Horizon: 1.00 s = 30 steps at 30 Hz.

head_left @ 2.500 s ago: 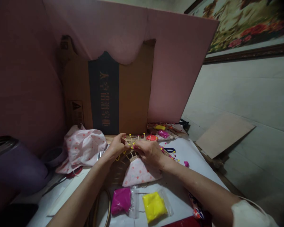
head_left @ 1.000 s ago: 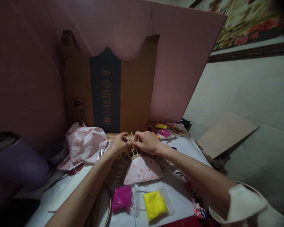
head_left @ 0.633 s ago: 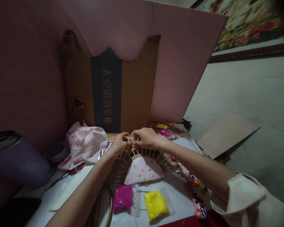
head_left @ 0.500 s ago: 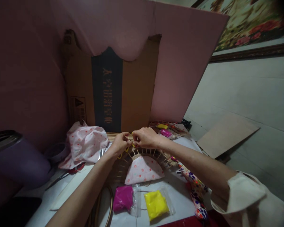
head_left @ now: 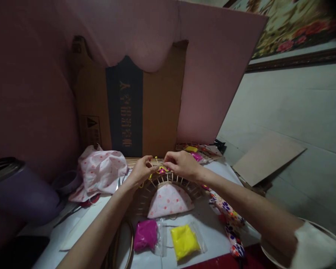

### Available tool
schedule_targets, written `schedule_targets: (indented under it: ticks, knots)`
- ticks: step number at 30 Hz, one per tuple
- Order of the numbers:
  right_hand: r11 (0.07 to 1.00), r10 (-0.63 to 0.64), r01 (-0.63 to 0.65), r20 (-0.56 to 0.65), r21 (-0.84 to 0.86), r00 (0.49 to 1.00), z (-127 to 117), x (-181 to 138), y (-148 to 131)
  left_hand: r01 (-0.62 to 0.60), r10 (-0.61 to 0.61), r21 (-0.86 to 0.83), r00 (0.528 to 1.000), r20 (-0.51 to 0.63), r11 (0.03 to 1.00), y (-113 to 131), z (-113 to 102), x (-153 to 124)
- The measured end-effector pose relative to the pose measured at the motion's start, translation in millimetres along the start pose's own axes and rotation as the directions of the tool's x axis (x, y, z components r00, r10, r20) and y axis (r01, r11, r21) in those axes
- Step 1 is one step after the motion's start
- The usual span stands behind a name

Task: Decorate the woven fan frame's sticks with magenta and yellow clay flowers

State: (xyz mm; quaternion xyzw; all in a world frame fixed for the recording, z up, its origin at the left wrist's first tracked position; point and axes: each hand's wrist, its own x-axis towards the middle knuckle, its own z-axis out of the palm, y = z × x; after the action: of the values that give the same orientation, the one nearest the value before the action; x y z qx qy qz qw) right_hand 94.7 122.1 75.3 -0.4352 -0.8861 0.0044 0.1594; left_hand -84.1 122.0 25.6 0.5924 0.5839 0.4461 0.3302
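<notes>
Behind a half-round of pink dotted cloth (head_left: 169,203), thin pale sticks fan out from a woven frame (head_left: 184,182). A yellow strand with a small pink flower (head_left: 162,170) lies along the frame's far rim, and one stick there has a yellow tip (head_left: 156,157). My left hand (head_left: 141,172) grips the rim at the left of the flower, its thumb and fingers around the sticks. Just right of the flower, my right hand (head_left: 183,165) has its fingers curled together at the rim; what they hold, if anything, is too small to make out.
Nearer me lie a magenta clay packet (head_left: 146,235) and a yellow clay packet (head_left: 184,242). A crumpled dotted cloth (head_left: 102,168), scissors (head_left: 68,215) and a purple jar (head_left: 19,194) stand at left. Floral fabric (head_left: 226,213) lies at right; a cardboard sheet (head_left: 128,108) rises behind.
My right hand has moved right, away from my left hand, uncovering the pink flower and the yellow-tipped stick. My left hand stays at the rim.
</notes>
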Motion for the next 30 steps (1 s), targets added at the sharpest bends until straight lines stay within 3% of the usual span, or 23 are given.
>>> schedule_targets:
  ticks: [3,7,16,24,27,30]
  knots:
    - [1.000,-0.008,0.008,-0.020,-0.005,1.000,9,-24,0,-0.040,0.040,0.036,0.999,-0.002,0.999,-2,1,1]
    - [0.983,-0.152,0.146,-0.044,-0.115,0.987,23,-42,-2,-0.054,0.053,0.057,0.998,0.018,0.997,-1,3,0]
    - [0.945,-0.209,0.204,0.006,-0.255,0.978,38,-43,-3,-0.017,0.016,0.017,0.998,0.056,1.000,7,2,-4]
    - [0.941,-0.222,0.222,0.029,-0.257,0.975,39,-44,-4,0.004,-0.003,-0.013,0.999,0.032,1.000,13,2,-6]
    - [0.964,-0.214,0.212,0.006,-0.161,0.977,36,-43,-4,0.008,-0.008,-0.008,1.000,0.024,1.000,11,3,-6]
    - [0.979,-0.061,0.095,-0.186,0.180,0.981,25,-43,-1,0.002,-0.002,0.017,1.000,-0.004,1.000,9,1,-3]
